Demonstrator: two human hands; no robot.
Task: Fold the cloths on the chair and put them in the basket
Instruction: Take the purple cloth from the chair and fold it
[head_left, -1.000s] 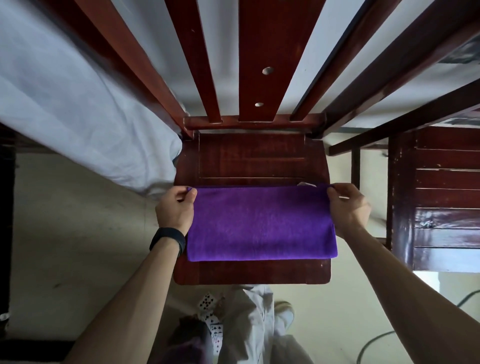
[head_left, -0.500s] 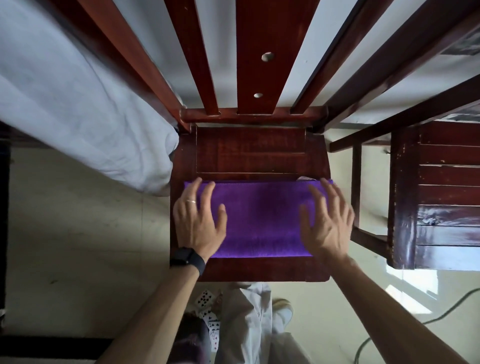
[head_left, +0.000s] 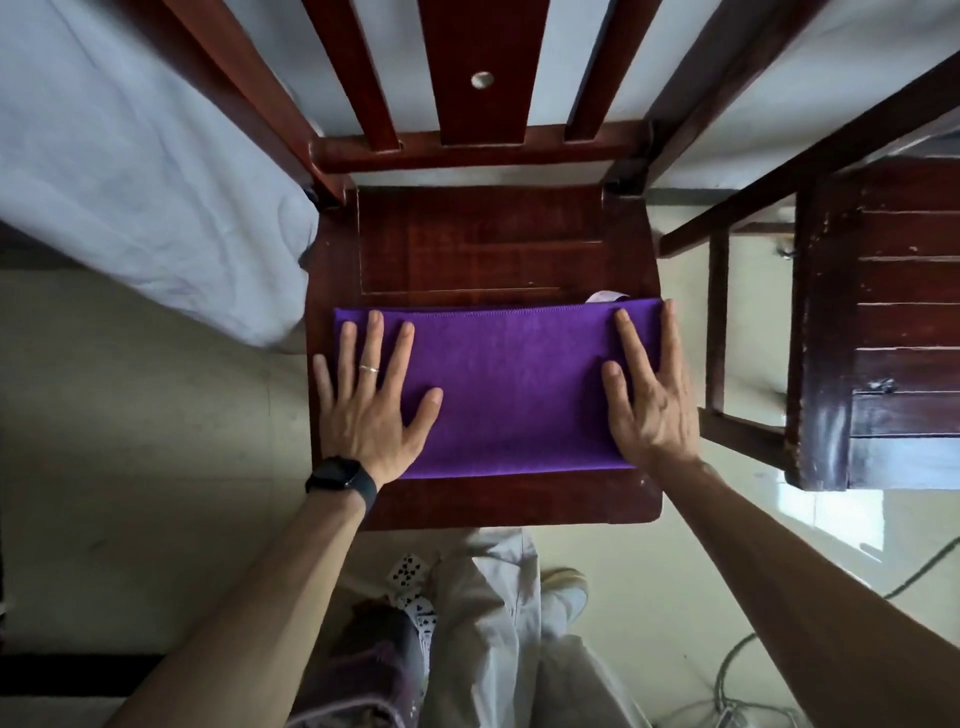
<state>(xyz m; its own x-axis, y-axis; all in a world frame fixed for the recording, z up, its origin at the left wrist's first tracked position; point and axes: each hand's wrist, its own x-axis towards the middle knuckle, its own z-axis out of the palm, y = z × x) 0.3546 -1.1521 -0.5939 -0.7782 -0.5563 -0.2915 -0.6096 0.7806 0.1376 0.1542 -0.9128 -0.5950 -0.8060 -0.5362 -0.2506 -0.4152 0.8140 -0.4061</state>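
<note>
My left grip (head_left: 369, 410) and right grip (head_left: 649, 405) are lying flat, fingers straight and spread, pressing the ends of the folded purple cloth (head_left: 519, 389), which is resting across the front of the chair seat (head_left: 493, 249).

The folded purple cloth (head_left: 514, 395) lay flat across the wooden chair (head_left: 498, 244) seat. The left grip (head_left: 371, 410) and right grip (head_left: 649, 405) pressed its ends, fingers (head_left: 375, 338) straight.

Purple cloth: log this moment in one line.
purple cloth: folded on chair seat | left hand: flat on it | right hand: flat on it
</note>
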